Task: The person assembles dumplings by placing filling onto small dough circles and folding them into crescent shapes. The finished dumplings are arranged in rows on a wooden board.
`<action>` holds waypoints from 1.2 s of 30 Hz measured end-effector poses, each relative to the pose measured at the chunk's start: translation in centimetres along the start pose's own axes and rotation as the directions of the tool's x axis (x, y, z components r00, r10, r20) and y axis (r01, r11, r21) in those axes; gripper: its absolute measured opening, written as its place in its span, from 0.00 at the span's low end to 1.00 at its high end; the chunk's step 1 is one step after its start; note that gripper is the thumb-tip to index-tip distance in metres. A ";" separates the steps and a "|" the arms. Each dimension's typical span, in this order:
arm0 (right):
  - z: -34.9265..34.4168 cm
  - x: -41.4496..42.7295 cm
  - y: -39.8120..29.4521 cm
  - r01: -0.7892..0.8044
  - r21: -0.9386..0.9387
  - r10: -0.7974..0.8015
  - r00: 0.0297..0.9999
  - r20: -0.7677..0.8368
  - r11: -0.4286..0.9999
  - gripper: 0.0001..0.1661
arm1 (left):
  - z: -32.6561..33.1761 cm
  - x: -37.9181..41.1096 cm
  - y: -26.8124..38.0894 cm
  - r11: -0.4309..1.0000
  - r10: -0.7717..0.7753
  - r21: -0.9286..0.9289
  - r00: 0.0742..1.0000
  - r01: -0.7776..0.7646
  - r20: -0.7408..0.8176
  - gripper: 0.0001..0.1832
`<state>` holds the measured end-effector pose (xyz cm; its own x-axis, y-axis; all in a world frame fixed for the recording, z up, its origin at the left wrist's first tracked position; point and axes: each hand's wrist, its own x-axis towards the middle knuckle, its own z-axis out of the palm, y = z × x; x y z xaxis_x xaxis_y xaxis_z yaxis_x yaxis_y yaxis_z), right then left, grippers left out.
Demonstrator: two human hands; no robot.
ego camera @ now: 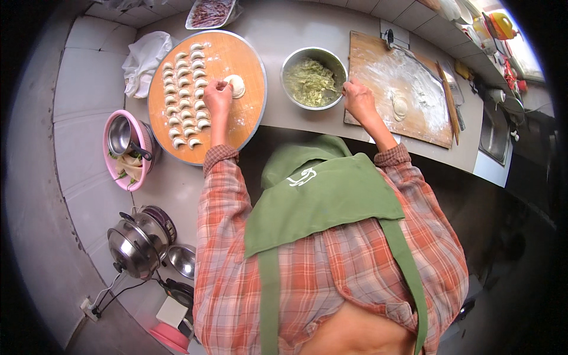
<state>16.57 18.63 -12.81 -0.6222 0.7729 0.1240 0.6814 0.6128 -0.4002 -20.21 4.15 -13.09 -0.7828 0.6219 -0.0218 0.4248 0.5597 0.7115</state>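
Rows of crescent-shaped dumplings [183,92] lie on a round wooden board [242,49] with a grey rim. My left hand [218,95] is at the right edge of the rows, its fingers bent and touching or close to the left side of some round dough wrappers [237,86]; what it grips is hidden. A metal bowl [284,91] of greenish filling [311,82] stands right of the round board. At its right rim is my right hand [356,94], fingers closed around something small, perhaps a utensil's handle. More wrappers [400,108] lie on a floured rectangular board [368,49] farther right.
A rolling pin [449,103] rests at the rectangular board's right side, near a sink [495,133]. White plastic bags [146,62] and a pink basket [106,133] with a pan [120,133] are at left. Below stand a steel pot [133,250] and cords. A tray [211,13] is at the back.
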 end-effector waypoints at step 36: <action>0.9 2.6 4.4 -0.572 0.541 0.331 0.812 0.481 0.616 0.11 | -1.5 -14.0 5.2 0.205 -0.091 -0.711 0.737 0.672 0.670 0.17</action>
<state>17.61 23.16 -15.05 -0.4651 0.7510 -0.4687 0.5674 -0.1535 -0.8090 -7.76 -2.45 -8.10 -0.3107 0.7744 -0.5512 -0.7628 0.1429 0.6307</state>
